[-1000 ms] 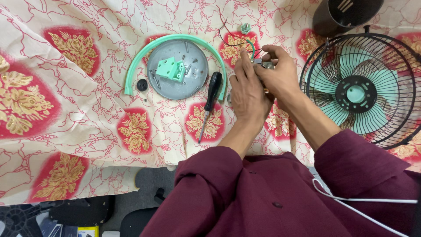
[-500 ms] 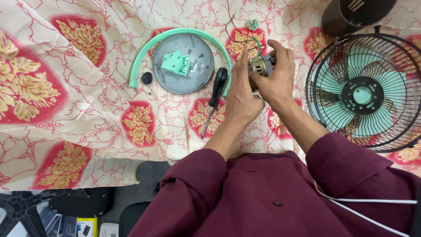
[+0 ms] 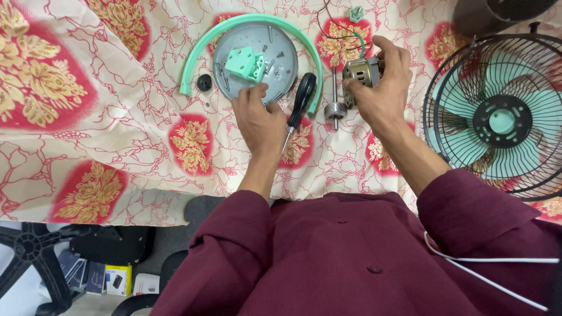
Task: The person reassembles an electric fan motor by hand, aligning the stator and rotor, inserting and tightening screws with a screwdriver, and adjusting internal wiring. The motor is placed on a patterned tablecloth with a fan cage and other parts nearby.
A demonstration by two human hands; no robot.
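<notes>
Head view: left hand [image 3: 257,117] now gone from the fan motor [image 3: 360,75] to the round grey plate [image 3: 255,55], fingertips narrow at its near rim, right hand [image 3: 383,88] alone gripping the motor right of the plate, above the worktop [image 3: 117,134].

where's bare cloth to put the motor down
Free: the floral cloth left of the green ring, and the strip below the screwdriver. Crowded: around the grey disc, the motor and the fan.
</notes>
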